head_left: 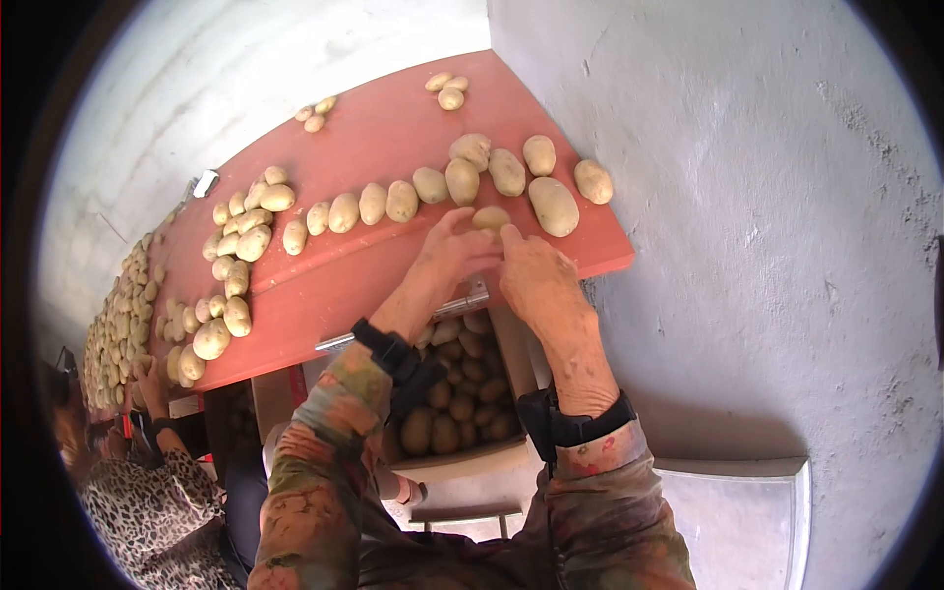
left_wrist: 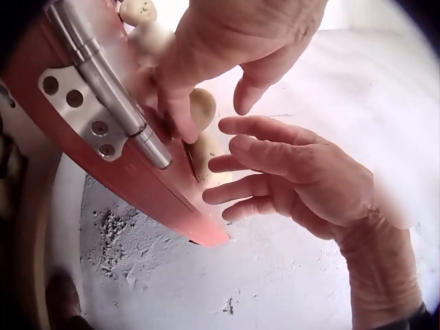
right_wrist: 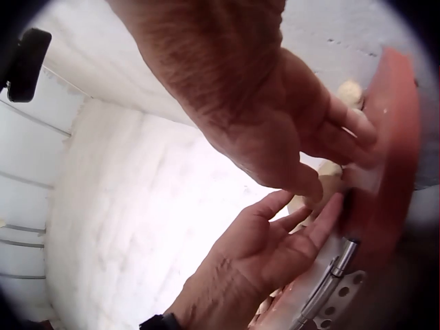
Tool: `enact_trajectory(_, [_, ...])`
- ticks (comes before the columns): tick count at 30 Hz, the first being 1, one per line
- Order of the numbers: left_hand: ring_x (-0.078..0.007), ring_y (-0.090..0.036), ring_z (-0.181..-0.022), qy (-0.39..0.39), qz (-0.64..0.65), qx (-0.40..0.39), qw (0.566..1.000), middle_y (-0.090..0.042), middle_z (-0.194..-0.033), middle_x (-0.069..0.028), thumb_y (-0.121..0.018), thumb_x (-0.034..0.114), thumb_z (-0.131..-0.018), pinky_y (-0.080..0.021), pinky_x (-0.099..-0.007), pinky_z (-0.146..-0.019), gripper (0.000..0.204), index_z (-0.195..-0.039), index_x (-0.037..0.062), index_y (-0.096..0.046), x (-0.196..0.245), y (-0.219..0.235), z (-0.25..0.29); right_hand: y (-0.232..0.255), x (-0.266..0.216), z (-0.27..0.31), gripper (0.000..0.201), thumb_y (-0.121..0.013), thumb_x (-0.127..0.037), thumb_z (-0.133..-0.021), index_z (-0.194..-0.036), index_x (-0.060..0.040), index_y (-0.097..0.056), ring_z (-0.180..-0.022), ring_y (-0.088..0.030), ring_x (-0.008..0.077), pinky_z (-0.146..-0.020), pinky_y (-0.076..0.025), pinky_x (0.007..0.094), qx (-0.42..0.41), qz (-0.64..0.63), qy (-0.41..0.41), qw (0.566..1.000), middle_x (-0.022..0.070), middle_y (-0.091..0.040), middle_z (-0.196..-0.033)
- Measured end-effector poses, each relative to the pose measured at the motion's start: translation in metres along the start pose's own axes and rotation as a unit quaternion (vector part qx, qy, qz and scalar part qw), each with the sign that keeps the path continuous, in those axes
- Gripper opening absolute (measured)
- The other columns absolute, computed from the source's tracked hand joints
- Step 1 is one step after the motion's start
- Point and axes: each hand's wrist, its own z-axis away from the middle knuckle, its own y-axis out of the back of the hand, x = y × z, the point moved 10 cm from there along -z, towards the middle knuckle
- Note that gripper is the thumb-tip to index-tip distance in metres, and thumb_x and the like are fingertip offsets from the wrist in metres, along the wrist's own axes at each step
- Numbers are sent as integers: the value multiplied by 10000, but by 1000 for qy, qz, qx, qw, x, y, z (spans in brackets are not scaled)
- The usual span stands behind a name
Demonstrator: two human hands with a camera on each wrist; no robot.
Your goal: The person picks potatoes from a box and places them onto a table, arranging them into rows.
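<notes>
Both bare hands hover near the front edge of a red board (head_left: 393, 256), close to a potato (head_left: 491, 218) that shows between their fingertips. My left hand (head_left: 447, 264) reaches from the left with its fingers extended. From the right comes my right hand (head_left: 543, 280), its fingers spread and loosely straight in the left wrist view, gripping nothing. In the right wrist view the left palm (right_wrist: 258, 247) lies below the right hand. Just beyond the fingertips, large potatoes (head_left: 462, 181) stand in a row on the board.
A box (head_left: 529, 369) of potatoes sits below the board, behind a metal hinge bar (left_wrist: 113, 89). Clusters of potatoes (head_left: 254, 243) cover the board's left side. Small groups (head_left: 451, 98) lie at the back. A grey wall (head_left: 747, 246) borders the right. Another person's patterned sleeve (head_left: 187, 482) shows at left.
</notes>
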Motion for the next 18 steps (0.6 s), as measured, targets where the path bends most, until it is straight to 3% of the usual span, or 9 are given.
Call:
enact_trajectory(1, [-213, -586, -1042, -5, 37, -16, 999, -518, -1208, -125, -558, 51, -889, -521, -358, -872, 485, -1323, -5, -348, -1, -4, -7, -1, 1, 1, 243, -551, -107, -839, -1069, -30, -531, -892, -662, 347, -727, -528, 447, -4, 0, -2, 1000, 179, -638, -951])
enact_trajectory(3, [-228, -571, -1084, -14, 85, -57, 995, -526, -1201, -129, -565, 42, -885, -490, -344, -935, 511, -1337, -2, -332, -5, -7, -18, -2, 3, 0, 285, -525, -104, -850, -1121, -16, -505, -964, -596, 426, -802, -492, 503, -13, -26, -18, 999, 239, -584, -1030])
enact_trajectory(8, [-225, -575, -1082, -2, 85, -49, 995, -533, -1209, -135, -576, 58, -889, -474, -356, -955, 545, -1363, -1, -315, -5, -13, -18, -2, 12, -2, 307, -576, -141, -840, -1117, -30, -503, -972, -590, 432, -814, -497, 505, -9, -17, -25, 999, 234, -570, -1048])
enact_trajectory(10, [-200, -560, -1060, -13, 47, -75, 996, -530, -1190, -133, -598, 82, -875, -478, -360, -921, 700, -1432, -49, -194, -6, -10, -20, -1, 12, -3, 297, -581, -148, -842, -1106, -35, -505, -972, -590, 431, -807, -501, 500, 0, 2, -17, 1000, 227, -570, -1046])
enact_trajectory(14, [-175, -543, -1067, -20, -15, -45, 999, -529, -1193, -99, -623, 137, -866, -483, -341, -909, 644, -1405, -14, -303, 4, -7, -7, -1, 5, 3, 275, -581, -138, -835, -1085, -42, -515, -961, -596, 416, -794, -507, 488, 3, 12, 13, 1000, 209, -580, -1032])
enact_trajectory(15, [-153, -552, -1028, -26, -34, -4, 999, -560, -1137, -72, -625, 149, -860, -484, -319, -872, 532, -1332, 3, -426, 6, -2, -2, -2, 6, 2, 275, -581, -138, -835, -1085, -42, -515, -961, -596, 416, -794, -507, 488, -2, 8, 10, 1000, 209, -580, -1032])
enact_trajectory(16, [-153, -552, -1028, -18, -35, -1, 999, -560, -1137, -72, -625, 149, -860, -484, -319, -872, 532, -1332, 3, -426, 5, -2, 5, -1, 3, 2, 273, -585, -133, -826, -1077, -45, -523, -954, -600, 407, -783, -508, 484, 11, 13, 21, 1000, 202, -590, -1012])
enact_trajectory(18, [-157, -595, -1015, -99, -108, -11, 989, -610, -1113, -61, -579, 89, -894, -481, -303, -887, 326, -1209, 13, -543, 23, -9, 24, -6, 4, 2, 271, -590, -127, -817, -1070, -49, -531, -948, -604, 398, -772, -509, 481, 14, 12, 26, 999, 195, -601, -992])
